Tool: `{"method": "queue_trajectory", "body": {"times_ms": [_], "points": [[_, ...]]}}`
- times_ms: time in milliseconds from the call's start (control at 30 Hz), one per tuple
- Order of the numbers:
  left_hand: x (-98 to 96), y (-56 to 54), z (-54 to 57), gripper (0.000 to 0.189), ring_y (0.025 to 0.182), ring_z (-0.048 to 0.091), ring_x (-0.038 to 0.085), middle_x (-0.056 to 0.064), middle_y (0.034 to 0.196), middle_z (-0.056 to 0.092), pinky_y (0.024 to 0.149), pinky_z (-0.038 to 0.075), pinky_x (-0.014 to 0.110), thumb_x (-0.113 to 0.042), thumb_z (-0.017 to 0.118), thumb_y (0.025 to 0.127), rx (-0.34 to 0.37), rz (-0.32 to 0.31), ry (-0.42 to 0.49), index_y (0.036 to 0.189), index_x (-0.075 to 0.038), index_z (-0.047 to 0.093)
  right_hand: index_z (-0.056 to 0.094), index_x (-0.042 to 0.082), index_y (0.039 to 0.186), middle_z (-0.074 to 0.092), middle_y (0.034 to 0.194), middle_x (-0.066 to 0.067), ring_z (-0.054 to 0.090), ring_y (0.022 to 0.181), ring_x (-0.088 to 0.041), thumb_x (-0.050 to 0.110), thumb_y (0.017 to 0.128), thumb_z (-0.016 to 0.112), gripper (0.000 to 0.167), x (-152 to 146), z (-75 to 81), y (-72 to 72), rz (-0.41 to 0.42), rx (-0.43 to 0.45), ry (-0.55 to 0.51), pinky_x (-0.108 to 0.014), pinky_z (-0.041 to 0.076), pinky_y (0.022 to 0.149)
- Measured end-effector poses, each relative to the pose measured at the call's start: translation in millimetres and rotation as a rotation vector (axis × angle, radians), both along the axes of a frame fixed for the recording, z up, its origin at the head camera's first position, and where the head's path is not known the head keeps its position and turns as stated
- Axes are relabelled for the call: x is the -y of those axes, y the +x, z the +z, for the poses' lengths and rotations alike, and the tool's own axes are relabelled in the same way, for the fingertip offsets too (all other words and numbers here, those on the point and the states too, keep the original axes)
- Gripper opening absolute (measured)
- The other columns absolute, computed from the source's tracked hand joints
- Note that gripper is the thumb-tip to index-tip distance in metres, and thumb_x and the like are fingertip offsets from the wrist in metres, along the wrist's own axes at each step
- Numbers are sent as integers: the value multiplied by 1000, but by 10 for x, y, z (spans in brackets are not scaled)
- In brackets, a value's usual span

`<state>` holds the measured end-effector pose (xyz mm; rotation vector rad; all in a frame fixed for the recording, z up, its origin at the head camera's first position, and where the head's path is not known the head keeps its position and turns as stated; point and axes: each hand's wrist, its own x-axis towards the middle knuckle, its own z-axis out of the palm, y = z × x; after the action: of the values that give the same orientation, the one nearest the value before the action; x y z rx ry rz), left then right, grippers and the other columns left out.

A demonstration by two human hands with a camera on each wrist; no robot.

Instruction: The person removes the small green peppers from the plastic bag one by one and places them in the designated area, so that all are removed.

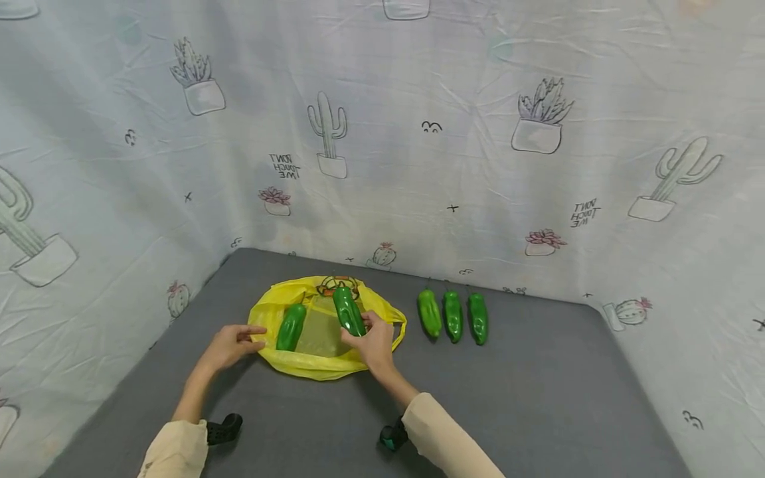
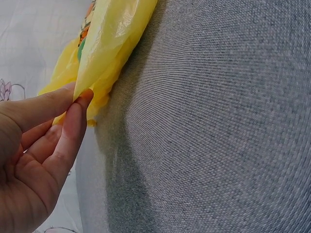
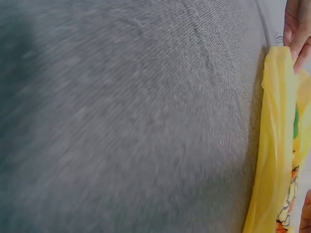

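Note:
A yellow plastic bag (image 1: 299, 365) lies spread with its mouth wide on the grey table. My left hand (image 1: 232, 346) pinches the bag's left rim between thumb and fingers, as the left wrist view shows up close with the bag edge (image 2: 104, 58). One green pepper (image 1: 291, 327) lies inside the bag on the left. Another glossy green pepper (image 1: 348, 311) is held by its lower end in my right hand (image 1: 375, 342), above the bag's opening. Only a sliver of the right hand (image 3: 306, 213) shows in the right wrist view.
Three green peppers lie in a row right of the bag: a lighter one (image 1: 429, 313), a middle one (image 1: 452, 316) and a right one (image 1: 478, 318). The grey tabletop (image 1: 538, 385) meets a white curtain (image 1: 418, 166) printed with cacti at its back and sides.

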<state>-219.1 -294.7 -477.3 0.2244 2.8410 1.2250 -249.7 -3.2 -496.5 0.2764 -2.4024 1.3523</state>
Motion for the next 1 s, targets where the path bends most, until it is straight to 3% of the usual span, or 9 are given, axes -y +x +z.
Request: {"method": "queue_trajectory", "body": {"times_ms": [233,633,800,1000], "points": [[14,16,-15,37,64,48,16,6,77,62,56,39,30,-14,68,90,-9,-5,0,116,12,62,68,3,89,68,76,-8,62,63,-15,27,73,81,31,-211,88,74,-12,-19,-36,-24,49,55],[0,-6,-22,36,70,52,17,10,84,65,59,42,32,-13,69,88,-14,7,-27,114,11,64,65,5,87,66,75,-6,61,62,-13,23,75,81,27,-625,189,197,-56,28,-83,-26,50,56],[-3,-3,-26,35,71,53,17,11,86,65,60,42,32,-12,69,88,-6,15,-32,115,10,64,65,5,86,66,74,-3,60,62,-11,24,75,81,27,-756,179,288,-76,18,-76,-26,49,55],[5,-1,-27,35,69,52,17,10,84,64,59,42,32,-11,68,88,-10,1,-24,115,11,63,67,6,86,64,72,-3,59,61,-12,26,76,81,27,-929,144,462,-131,79,-124,-26,49,55]]}}
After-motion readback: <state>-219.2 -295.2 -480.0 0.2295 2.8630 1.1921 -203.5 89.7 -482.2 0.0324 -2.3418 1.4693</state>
